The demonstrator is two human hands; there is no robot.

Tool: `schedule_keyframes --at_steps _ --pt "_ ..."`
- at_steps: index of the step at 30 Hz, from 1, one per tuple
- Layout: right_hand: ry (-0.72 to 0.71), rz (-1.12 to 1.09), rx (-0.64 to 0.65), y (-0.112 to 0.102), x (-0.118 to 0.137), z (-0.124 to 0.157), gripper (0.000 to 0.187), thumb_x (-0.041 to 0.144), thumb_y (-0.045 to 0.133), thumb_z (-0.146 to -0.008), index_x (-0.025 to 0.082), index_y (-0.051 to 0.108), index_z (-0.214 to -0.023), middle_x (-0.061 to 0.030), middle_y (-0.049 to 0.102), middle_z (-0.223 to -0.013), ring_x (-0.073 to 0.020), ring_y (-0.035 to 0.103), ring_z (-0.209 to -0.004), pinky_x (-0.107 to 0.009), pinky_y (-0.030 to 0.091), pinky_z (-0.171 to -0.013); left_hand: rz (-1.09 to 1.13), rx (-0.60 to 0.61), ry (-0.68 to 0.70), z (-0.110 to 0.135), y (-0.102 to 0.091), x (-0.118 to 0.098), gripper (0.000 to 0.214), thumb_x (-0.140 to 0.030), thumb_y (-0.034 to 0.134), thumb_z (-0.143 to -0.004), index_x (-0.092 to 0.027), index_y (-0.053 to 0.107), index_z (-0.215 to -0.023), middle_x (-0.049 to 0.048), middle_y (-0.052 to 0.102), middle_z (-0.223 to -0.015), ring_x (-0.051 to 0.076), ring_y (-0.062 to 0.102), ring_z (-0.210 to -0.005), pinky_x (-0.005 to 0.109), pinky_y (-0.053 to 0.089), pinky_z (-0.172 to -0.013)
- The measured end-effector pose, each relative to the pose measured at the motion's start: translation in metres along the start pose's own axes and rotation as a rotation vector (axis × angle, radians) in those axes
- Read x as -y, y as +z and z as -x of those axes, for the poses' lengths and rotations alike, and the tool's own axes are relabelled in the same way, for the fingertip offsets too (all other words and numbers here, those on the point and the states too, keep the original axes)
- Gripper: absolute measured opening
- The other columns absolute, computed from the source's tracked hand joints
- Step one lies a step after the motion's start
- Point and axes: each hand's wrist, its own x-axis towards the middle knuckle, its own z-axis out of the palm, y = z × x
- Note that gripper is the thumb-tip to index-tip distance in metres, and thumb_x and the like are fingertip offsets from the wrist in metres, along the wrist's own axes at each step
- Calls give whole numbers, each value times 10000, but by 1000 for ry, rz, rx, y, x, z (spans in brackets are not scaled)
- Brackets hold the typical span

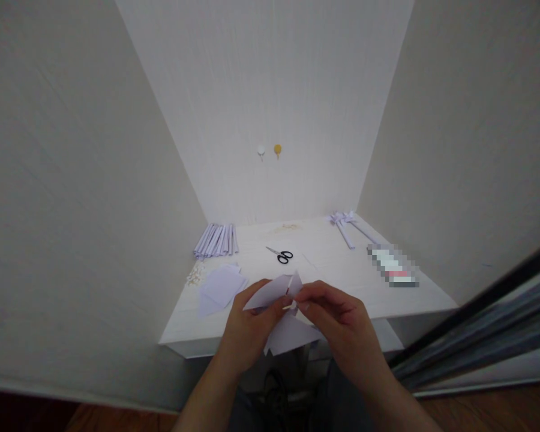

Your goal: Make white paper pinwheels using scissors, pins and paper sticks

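Over the table's front edge, my left hand (252,321) grips a cut and folded sheet of white paper (290,336), its thumb pressed near the middle. My right hand (337,312) pinches the same paper from the other side, thumb against forefinger. Between the hands a thin pale stick with a red mark shows at the paper's centre; its kind is too small to tell. Beyond the hands lie black-handled scissors (282,255), partly spread. Left of my left hand is a loose stack of white paper squares (222,287).
A row of rolled paper tubes (216,240) lies at the back left, above scattered small pale bits (195,274). Tubes with paper pinwheel-like tops (342,225) lie back right, near a pixelated object (392,265). Two hooks, one yellow (278,149), hang on the wall.
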Motion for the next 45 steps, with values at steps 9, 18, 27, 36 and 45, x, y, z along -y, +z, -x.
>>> schedule_keyframes --at_steps 9,18,27,36,45 --pt "-133 132 -52 2 21 7 56 234 710 -852 236 766 -848 -18 734 -834 -189 658 -828 -304 504 -763 21 -157 270 1 -7 -14 131 -281 819 -776 -202 782 -874 40 749 -871 189 670 -787 246 511 -653" --pt "-247 247 26 -4 33 -1 75 207 683 -885 240 750 -881 -40 742 -932 -207 671 -898 -323 518 -806 -304 59 525 -3 -11 -48 135 -198 717 -884 -248 821 -955 59 782 -922 214 699 -892 308 532 -822" --pt "-111 52 31 -6 38 -21 46 248 734 -823 233 777 -821 -4 747 -797 -167 655 -764 -283 514 -710 -357 31 605 -14 -14 -48 203 -152 614 -952 -254 786 -985 41 749 -955 184 673 -923 284 504 -842" --pt "-153 23 -8 -6 41 -18 45 258 751 -839 235 784 -859 -29 767 -908 -179 679 -835 -286 542 -732 -279 88 670 -20 -14 -43 196 -136 616 -949 -245 776 -982 45 721 -966 189 658 -950 298 497 -852" --pt "-191 -5 -9 -4 40 -16 28 236 755 -860 247 767 -882 -24 763 -945 -190 692 -902 -306 559 -806 -297 83 744 -17 -13 -43 272 -70 617 -935 -271 785 -1007 27 720 -991 166 667 -948 268 507 -823"
